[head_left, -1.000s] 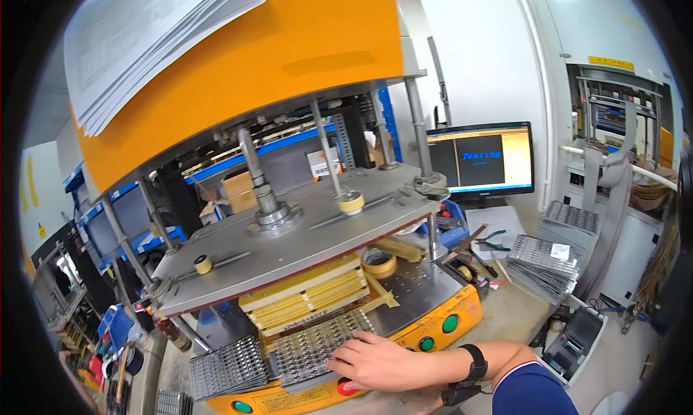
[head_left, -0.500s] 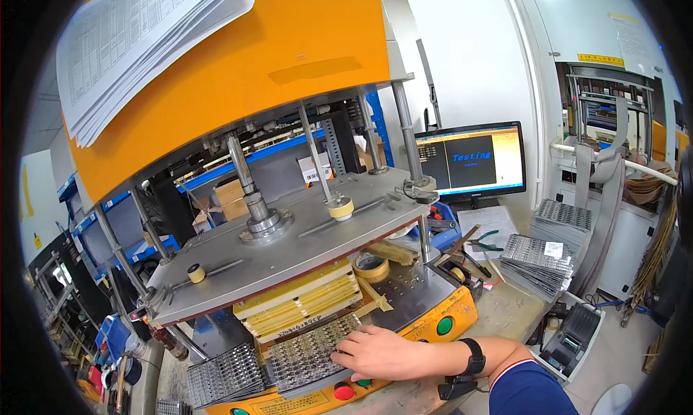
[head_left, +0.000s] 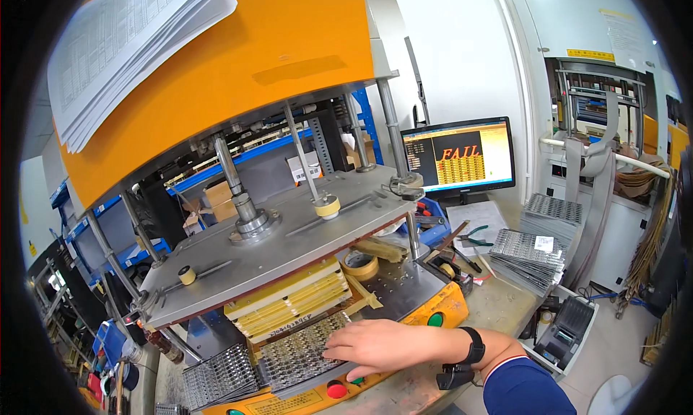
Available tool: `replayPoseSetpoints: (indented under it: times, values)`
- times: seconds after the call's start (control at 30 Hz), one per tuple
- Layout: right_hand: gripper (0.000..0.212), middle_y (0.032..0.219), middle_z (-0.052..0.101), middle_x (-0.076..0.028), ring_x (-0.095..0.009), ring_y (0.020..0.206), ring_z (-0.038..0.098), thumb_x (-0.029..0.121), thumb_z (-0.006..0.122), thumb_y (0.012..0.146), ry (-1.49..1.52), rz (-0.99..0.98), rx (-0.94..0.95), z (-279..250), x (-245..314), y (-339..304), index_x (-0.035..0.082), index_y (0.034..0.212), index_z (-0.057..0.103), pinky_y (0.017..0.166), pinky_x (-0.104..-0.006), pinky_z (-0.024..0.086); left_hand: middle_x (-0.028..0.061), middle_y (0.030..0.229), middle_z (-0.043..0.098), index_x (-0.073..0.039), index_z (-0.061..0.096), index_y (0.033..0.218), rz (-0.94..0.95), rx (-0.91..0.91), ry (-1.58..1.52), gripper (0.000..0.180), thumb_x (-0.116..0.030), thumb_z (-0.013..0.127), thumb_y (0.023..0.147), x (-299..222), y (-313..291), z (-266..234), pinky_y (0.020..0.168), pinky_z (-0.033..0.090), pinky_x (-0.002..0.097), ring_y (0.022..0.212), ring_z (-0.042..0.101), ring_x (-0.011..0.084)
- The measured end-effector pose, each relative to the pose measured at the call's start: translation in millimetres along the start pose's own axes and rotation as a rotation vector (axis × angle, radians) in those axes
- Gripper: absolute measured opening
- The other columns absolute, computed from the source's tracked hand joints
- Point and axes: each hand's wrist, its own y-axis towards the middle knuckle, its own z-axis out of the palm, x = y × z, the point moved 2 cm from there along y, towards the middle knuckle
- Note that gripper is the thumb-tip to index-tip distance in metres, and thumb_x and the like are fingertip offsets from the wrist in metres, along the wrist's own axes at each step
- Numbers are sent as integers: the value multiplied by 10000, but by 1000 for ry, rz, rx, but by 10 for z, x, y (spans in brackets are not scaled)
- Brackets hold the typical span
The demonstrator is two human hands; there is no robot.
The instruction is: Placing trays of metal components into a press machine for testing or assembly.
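My right hand [head_left: 377, 345] reaches in from the lower right, palm down. Its fingers are extended over the right edge of a stack of thin silvery panels [head_left: 299, 357] with rows of small cutouts. The thumb points down at a green button, partly hidden, beside a red button [head_left: 337, 390] on the front of the press. Nothing shows in its grasp. Left of that stack lies a second stack of similar panels [head_left: 220, 377]. Behind them, under the raised metal plate [head_left: 281, 231], sits a yellow layered fixture [head_left: 289, 303]. My left hand is not in the picture.
An orange press housing [head_left: 289, 32] hangs overhead on metal posts, with papers [head_left: 137, 47] on it. A monitor [head_left: 458, 159] stands behind right. Tape [head_left: 360, 265], pliers [head_left: 476, 238] and more panel stacks [head_left: 530, 256] lie to the right. A green button [head_left: 435, 320] is at the front corner.
The monitor has switched from small blue lettering to large red lettering above a yellow pattern. The view has shifted slightly; my right hand stays at the panels' right edge.
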Motion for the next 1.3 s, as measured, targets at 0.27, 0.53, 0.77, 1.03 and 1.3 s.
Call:
replayPoseSetpoints:
  times: [0.27,0.53,0.77,1.03,1.3]
  values:
    - [668,1489,458,-210,-361,1391,435,416,643,953,-238,-49,-308,-782,-259,370,0,1435,443,1126,-410,378,197,856,638,-16,693,926,-10,32,-30,253,-244,594,971,19,-14,12,757,460,456,811,584,383]
    - [478,1359,564,-158,-318,1301,515,310,632,973,476,65,-595,-788,-61,401,51,1363,532,1112,-415,378,187,841,645,-28,706,925,-24,-40,-35,227,-233,612,955,-65,-37,-90,726,454,469,798,588,381]
    - [447,1131,660,-115,-282,1040,646,358,692,872,-182,41,103,40,313,124,63,1196,605,889,-399,506,162,808,635,-44,648,835,34,-53,-38,175,-187,630,933,-104,92,-24,734,448,445,776,585,359]
    - [424,1069,654,-101,-284,990,654,340,704,860,-116,4,25,149,272,127,50,1152,601,854,-381,525,181,929,662,-49,650,867,-27,12,18,159,-201,660,913,-114,43,-83,792,472,456,871,601,370]
    - [401,1008,641,-100,-283,954,657,324,713,851,-101,4,15,148,251,105,47,1117,597,797,-384,541,234,1213,602,-32,613,1025,-59,13,133,246,-234,679,902,-193,117,-74,1010,395,529,1121,515,443]
